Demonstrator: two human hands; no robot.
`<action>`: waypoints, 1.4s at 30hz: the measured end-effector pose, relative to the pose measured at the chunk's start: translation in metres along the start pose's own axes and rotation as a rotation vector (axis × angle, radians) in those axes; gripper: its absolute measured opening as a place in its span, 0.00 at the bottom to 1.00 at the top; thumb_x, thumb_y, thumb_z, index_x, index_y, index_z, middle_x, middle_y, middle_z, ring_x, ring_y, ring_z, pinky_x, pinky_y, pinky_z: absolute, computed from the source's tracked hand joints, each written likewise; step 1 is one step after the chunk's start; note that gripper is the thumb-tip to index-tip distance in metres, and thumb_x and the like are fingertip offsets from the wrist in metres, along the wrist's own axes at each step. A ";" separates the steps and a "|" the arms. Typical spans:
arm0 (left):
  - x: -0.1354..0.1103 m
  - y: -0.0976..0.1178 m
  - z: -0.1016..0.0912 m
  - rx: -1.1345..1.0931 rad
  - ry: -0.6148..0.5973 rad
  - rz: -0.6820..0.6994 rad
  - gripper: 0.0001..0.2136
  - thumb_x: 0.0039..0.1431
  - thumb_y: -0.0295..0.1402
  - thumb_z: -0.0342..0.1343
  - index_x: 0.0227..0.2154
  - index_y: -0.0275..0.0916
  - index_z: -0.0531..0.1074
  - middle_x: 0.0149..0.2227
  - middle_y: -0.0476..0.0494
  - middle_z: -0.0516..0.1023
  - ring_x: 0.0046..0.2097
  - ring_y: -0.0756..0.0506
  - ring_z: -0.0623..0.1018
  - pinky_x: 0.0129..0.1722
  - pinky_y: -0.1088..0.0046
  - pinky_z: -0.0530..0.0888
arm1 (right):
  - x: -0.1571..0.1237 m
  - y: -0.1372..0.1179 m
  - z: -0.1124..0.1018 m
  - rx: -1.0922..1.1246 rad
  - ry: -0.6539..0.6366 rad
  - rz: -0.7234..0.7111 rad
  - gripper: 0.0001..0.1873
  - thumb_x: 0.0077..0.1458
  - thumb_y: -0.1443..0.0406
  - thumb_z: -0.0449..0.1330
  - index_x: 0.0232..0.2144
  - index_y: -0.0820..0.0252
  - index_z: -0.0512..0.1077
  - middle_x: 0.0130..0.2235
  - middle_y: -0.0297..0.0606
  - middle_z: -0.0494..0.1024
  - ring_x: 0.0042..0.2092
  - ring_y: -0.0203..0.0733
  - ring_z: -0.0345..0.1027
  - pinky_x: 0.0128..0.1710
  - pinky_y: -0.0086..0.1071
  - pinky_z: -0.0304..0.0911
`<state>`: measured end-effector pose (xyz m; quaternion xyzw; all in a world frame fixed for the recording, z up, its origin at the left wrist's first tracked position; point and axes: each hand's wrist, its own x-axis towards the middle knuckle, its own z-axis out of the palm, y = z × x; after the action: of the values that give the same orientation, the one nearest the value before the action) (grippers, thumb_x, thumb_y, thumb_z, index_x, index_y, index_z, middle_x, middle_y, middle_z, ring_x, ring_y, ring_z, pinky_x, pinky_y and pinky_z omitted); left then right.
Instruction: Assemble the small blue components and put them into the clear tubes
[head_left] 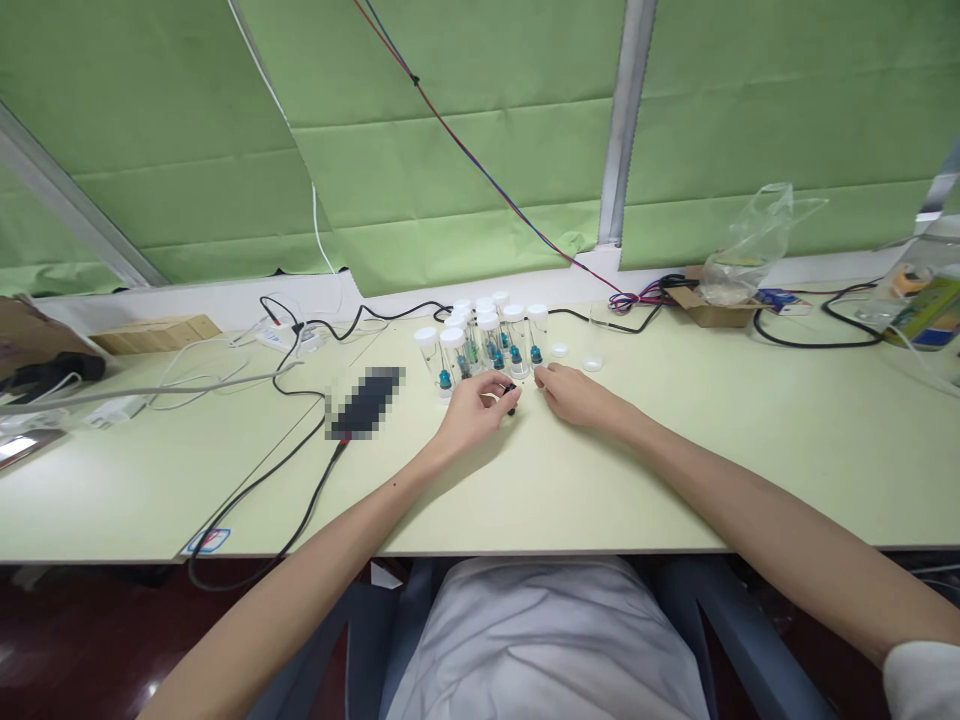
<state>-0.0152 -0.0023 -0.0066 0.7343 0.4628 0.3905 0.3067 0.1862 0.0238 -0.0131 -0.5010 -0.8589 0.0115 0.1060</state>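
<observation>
My left hand (478, 405) is closed in a pinch on a small black piece (511, 399), held just above the table. Close on its right, my right hand (571, 392) has its fingers curled together; what they hold, if anything, I cannot make out. Just beyond both hands stands a cluster of several clear vials (515, 335) with white caps, blue-green pieces inside them. One capped vial (427, 355) marks the left end of the group. Right of the cluster, a loose white cap (560, 350) lies near a clear, open-looking container (593, 358).
A pixelated dark device (366, 402) with a black cable (300, 520) lies left of my hands. Farther left are a wooden block (154, 337) and a power strip (281, 337). A cardboard box (712, 305) with a plastic bag stands at the back right of the table (750, 440).
</observation>
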 end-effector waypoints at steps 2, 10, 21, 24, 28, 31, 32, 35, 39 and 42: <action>0.000 0.001 0.000 0.002 0.000 -0.001 0.15 0.59 0.46 0.58 0.37 0.38 0.74 0.33 0.43 0.79 0.30 0.47 0.77 0.28 0.72 0.73 | 0.000 0.000 0.000 -0.004 0.000 -0.002 0.14 0.64 0.74 0.46 0.47 0.64 0.68 0.45 0.52 0.76 0.41 0.48 0.72 0.38 0.34 0.58; 0.000 0.001 0.000 0.012 0.002 -0.001 0.15 0.58 0.47 0.59 0.37 0.39 0.75 0.33 0.43 0.79 0.30 0.47 0.77 0.27 0.72 0.73 | 0.000 0.000 0.001 -0.006 0.004 -0.007 0.16 0.63 0.75 0.46 0.48 0.64 0.67 0.46 0.53 0.75 0.42 0.49 0.72 0.39 0.35 0.59; 0.000 -0.002 0.000 0.019 0.002 0.007 0.15 0.58 0.46 0.59 0.38 0.38 0.75 0.34 0.43 0.80 0.30 0.47 0.77 0.27 0.72 0.73 | 0.000 -0.001 0.001 -0.001 -0.003 -0.001 0.16 0.62 0.76 0.46 0.48 0.65 0.68 0.48 0.53 0.75 0.44 0.49 0.72 0.40 0.34 0.60; 0.000 0.000 0.000 0.026 0.007 0.003 0.15 0.58 0.46 0.59 0.38 0.38 0.75 0.34 0.42 0.80 0.31 0.46 0.78 0.27 0.72 0.72 | -0.001 -0.001 0.001 0.000 -0.002 -0.005 0.16 0.62 0.76 0.46 0.48 0.65 0.68 0.48 0.53 0.75 0.44 0.49 0.72 0.40 0.34 0.60; 0.000 0.003 -0.001 0.029 0.006 -0.005 0.15 0.58 0.46 0.59 0.37 0.38 0.75 0.34 0.42 0.80 0.31 0.46 0.78 0.27 0.72 0.72 | -0.001 -0.002 0.000 0.003 -0.002 -0.008 0.16 0.62 0.76 0.46 0.48 0.65 0.68 0.48 0.53 0.75 0.43 0.49 0.72 0.39 0.34 0.59; -0.001 0.003 -0.001 0.026 0.003 -0.006 0.15 0.58 0.46 0.58 0.37 0.39 0.74 0.34 0.42 0.80 0.30 0.46 0.78 0.27 0.72 0.73 | -0.001 -0.002 0.000 0.007 0.002 -0.012 0.16 0.62 0.76 0.47 0.47 0.65 0.69 0.48 0.52 0.75 0.43 0.48 0.72 0.39 0.34 0.59; -0.001 0.003 -0.001 0.024 0.002 -0.004 0.14 0.58 0.46 0.59 0.37 0.39 0.74 0.33 0.42 0.80 0.30 0.46 0.78 0.27 0.72 0.72 | 0.000 -0.002 0.000 0.009 0.003 -0.013 0.16 0.61 0.76 0.47 0.47 0.64 0.69 0.48 0.52 0.75 0.44 0.48 0.72 0.39 0.34 0.59; -0.001 0.004 -0.001 0.025 0.003 0.003 0.14 0.58 0.45 0.59 0.37 0.39 0.74 0.33 0.43 0.80 0.30 0.46 0.78 0.27 0.72 0.72 | 0.000 -0.001 0.001 0.017 0.006 -0.018 0.15 0.62 0.76 0.47 0.47 0.64 0.69 0.48 0.52 0.74 0.43 0.47 0.71 0.40 0.33 0.59; -0.001 0.004 -0.001 0.038 0.009 0.018 0.13 0.58 0.44 0.59 0.36 0.39 0.75 0.34 0.43 0.80 0.30 0.47 0.77 0.28 0.72 0.72 | 0.001 0.000 0.004 0.024 0.017 -0.035 0.15 0.61 0.76 0.47 0.46 0.64 0.69 0.47 0.51 0.74 0.42 0.47 0.71 0.39 0.33 0.58; 0.000 0.002 -0.001 0.054 0.012 0.025 0.13 0.58 0.44 0.58 0.37 0.39 0.75 0.34 0.43 0.80 0.30 0.47 0.77 0.27 0.72 0.72 | 0.001 0.000 0.005 0.028 0.022 -0.041 0.15 0.61 0.76 0.47 0.45 0.64 0.70 0.46 0.51 0.74 0.42 0.47 0.71 0.39 0.33 0.58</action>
<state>-0.0150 -0.0030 -0.0048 0.7456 0.4657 0.3862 0.2792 0.1848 0.0250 -0.0174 -0.4817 -0.8676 0.0161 0.1226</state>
